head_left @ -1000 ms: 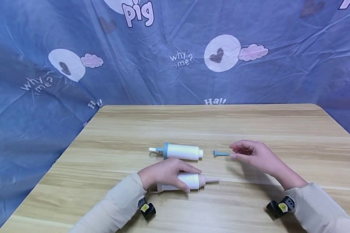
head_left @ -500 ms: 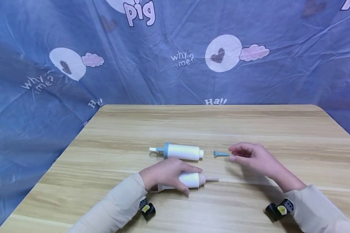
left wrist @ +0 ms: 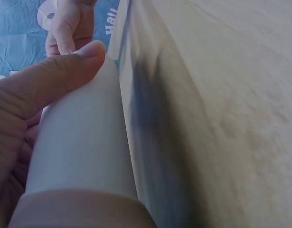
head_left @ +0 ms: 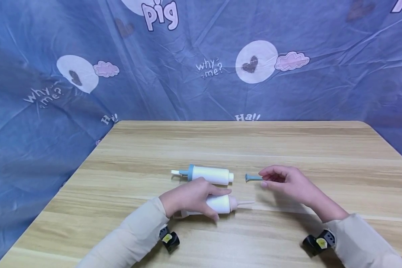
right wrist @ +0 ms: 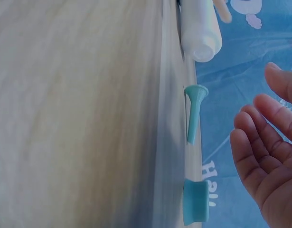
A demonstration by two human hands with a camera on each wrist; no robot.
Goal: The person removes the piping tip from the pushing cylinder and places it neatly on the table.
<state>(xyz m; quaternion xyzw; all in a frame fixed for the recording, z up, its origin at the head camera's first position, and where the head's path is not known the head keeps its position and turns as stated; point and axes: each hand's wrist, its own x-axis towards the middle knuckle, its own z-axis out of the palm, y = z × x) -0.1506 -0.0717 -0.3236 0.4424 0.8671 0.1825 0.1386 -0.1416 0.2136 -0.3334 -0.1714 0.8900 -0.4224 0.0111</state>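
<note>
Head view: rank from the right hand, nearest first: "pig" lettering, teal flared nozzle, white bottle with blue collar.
From the right hand:
1. Teal flared nozzle: on the table, just left of the fingertips.
2. White bottle with blue collar: farther left, beyond the nozzle.
3. "pig" lettering: on the backdrop behind the table, upper left.

Bottles (head_left: 219, 204) and nozzle (head_left: 253, 178) look smooth plastic, the table (head_left: 288, 143) wood-grained, the backdrop (head_left: 174, 82) creased cloth
</note>
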